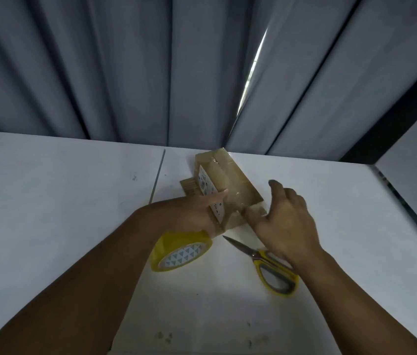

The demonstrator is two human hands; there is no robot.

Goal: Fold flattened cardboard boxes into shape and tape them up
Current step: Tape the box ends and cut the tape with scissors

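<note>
The person is pressing tape down on a small cardboard box (230, 180). The box is sitting on the white surface (74, 201) near its far edge, just in front of a grey curtain (125, 60). Its long axis is running away from the person, with the far end leaning a little left and the near end pointing toward the right hand (284, 226).

The left hand (189, 213) is lying against the labelled left side with its index finger straight and pressing. Its grip is apart and clamped on nothing. The right hand is hovering at the near end with fingers spread and the thumb seemingly touching the taped edge, so its grip is apart too.

To do this step well, the left hand should probably be bracing the box against sliding. The right hand would then be rubbing the tape flat from the middle outward and wrapping loose ends over the edges.

A yellow tape roll (181, 252) is lying just beside the left wrist. Yellow-handled scissors (266, 262) are lying under the right wrist.
</note>
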